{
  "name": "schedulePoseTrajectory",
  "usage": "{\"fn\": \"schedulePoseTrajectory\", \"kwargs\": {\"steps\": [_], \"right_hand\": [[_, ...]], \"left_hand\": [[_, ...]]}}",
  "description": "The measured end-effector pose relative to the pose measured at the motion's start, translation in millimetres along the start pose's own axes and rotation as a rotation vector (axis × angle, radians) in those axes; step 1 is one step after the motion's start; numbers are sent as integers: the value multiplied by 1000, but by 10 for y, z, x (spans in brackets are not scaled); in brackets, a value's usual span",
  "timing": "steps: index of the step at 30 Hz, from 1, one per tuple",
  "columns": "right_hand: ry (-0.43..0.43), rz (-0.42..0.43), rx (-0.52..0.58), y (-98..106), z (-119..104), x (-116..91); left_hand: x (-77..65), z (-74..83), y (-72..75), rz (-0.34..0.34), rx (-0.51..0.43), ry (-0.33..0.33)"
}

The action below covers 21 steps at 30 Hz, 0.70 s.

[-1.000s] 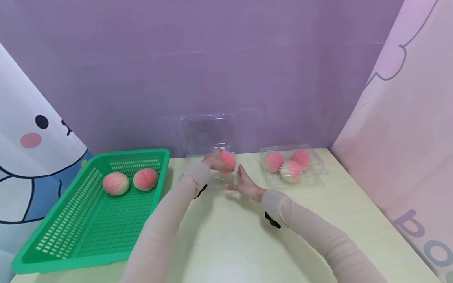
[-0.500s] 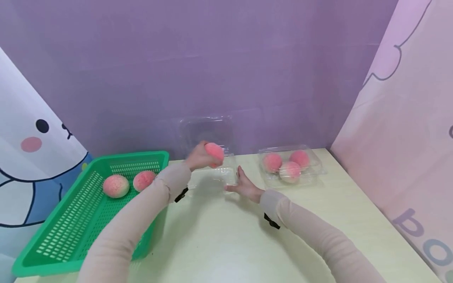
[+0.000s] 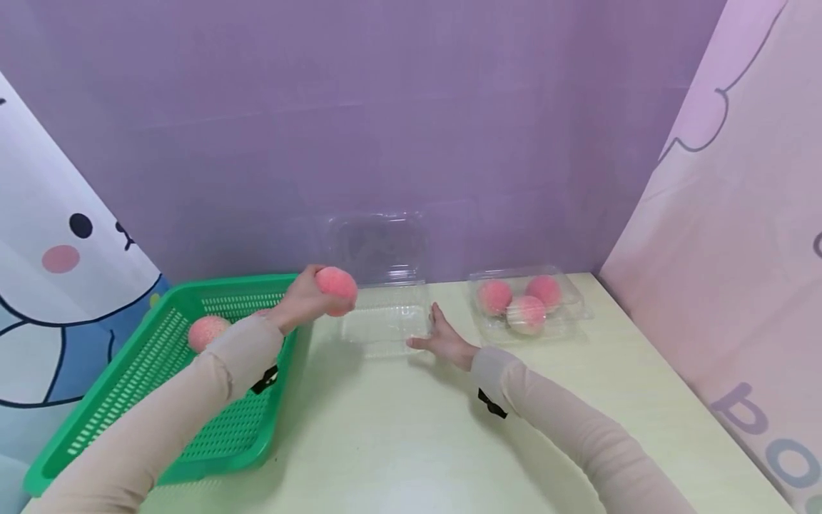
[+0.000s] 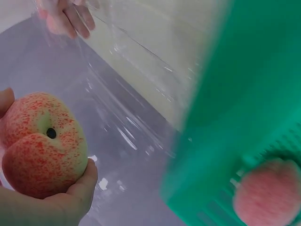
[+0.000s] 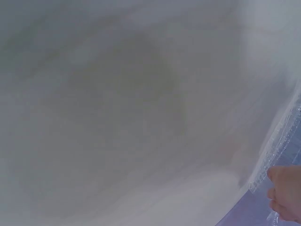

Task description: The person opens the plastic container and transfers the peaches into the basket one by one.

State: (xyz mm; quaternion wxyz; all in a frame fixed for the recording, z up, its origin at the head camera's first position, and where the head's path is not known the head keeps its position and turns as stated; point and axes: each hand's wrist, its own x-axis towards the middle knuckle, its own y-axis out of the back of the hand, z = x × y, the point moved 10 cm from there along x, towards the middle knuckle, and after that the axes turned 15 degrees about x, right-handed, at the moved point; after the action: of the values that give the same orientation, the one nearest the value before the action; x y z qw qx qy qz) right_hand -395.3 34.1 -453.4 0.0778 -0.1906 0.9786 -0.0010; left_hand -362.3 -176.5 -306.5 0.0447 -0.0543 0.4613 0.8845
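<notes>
Cradling the peach (image 3: 337, 288) lightly suits the left hand (image 3: 300, 297), clasped round it. The right hand (image 3: 446, 341), thumb and fingers apart, should steady the clear box (image 3: 385, 321).

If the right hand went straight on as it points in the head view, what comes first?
Likely the open box, beside the right hand; whether they already touch is unclear.

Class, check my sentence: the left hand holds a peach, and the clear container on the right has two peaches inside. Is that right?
The count is wrong: the head view shows three peaches inside that clear container. The left hand does hold a peach.
</notes>
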Motion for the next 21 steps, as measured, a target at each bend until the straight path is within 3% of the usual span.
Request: {"fn": "schedulePoseTrajectory", "kwargs": {"steps": [3, 9, 14, 21], "right_hand": [[1, -4, 9, -7, -1, -17], [9, -15, 22, -8, -4, -42], [11, -21, 37, -18, -2, -44], [12, -21, 38, -22, 14, -44]], "left_hand": [[7, -196, 56, 1, -5, 42], [-117, -432, 230, 11, 49, 20], [-193, -670, 361, 24, 57, 62], [-244, -1004, 482, 40, 53, -19]]}}
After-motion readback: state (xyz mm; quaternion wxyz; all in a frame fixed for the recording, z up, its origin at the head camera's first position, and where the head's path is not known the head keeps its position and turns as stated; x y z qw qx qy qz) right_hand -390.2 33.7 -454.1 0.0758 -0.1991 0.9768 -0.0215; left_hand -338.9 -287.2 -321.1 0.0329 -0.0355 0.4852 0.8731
